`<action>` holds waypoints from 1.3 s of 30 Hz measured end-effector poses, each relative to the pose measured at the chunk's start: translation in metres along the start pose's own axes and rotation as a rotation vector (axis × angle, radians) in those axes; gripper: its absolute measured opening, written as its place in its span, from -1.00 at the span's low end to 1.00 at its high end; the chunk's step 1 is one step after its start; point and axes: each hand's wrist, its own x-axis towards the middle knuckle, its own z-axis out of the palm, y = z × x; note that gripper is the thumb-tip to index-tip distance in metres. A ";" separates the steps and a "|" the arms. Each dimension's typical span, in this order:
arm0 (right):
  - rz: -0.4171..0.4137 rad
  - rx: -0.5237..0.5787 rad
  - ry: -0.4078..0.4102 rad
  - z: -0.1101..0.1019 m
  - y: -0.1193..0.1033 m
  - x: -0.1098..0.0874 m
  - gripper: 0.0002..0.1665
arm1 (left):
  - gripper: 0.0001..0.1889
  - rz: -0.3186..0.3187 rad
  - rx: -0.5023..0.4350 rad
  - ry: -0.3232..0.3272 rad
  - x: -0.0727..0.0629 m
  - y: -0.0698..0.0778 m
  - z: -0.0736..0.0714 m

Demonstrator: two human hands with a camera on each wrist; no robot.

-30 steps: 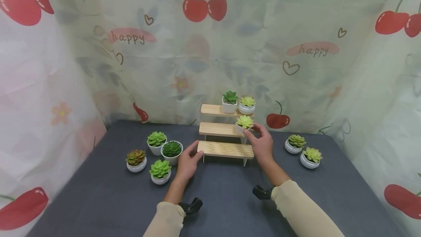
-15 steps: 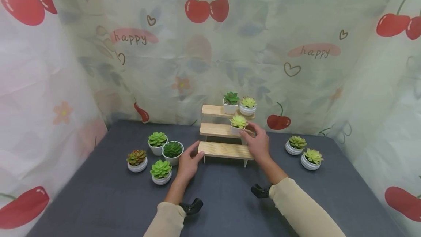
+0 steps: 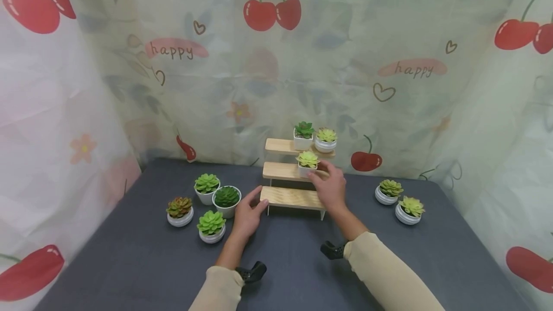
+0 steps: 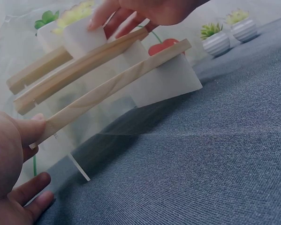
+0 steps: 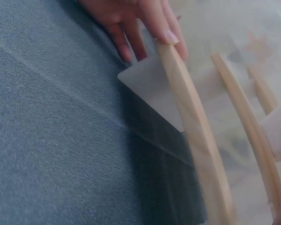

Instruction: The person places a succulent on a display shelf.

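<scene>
In the head view, the right hand (image 3: 330, 188) pinches a smooth white pot (image 3: 306, 171) bearing a rosette of pointed, yellow-green leaves, at the middle step of a wooden three-step stand (image 3: 291, 197). The left hand (image 3: 247, 216) grips the lowest step's left end. The cherry-printed backdrop (image 3: 319, 80) reads "happy" twice.

In the left wrist view, grained planks (image 4: 107, 93) sit on white panels (image 4: 170, 83); the worktop (image 4: 201, 154) shows ribbed grey-blue cloth.

In the right wrist view, the pot's plain side shows at the right edge.
</scene>
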 end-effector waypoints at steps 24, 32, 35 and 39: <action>-0.085 -0.102 0.111 0.008 0.005 -0.008 -0.51 | -0.51 0.007 0.013 -0.010 -0.001 0.002 0.003; -0.181 -0.065 0.127 -0.012 0.012 -0.011 -0.53 | -0.51 0.013 0.020 -0.004 0.000 0.000 0.000; -0.228 -0.083 0.141 -0.023 0.018 -0.011 -0.53 | -0.51 0.018 0.023 -0.005 0.000 -0.001 0.000; -0.266 -0.134 0.153 -0.037 0.028 -0.009 -0.50 | -0.50 0.012 0.016 -0.004 0.000 0.000 0.000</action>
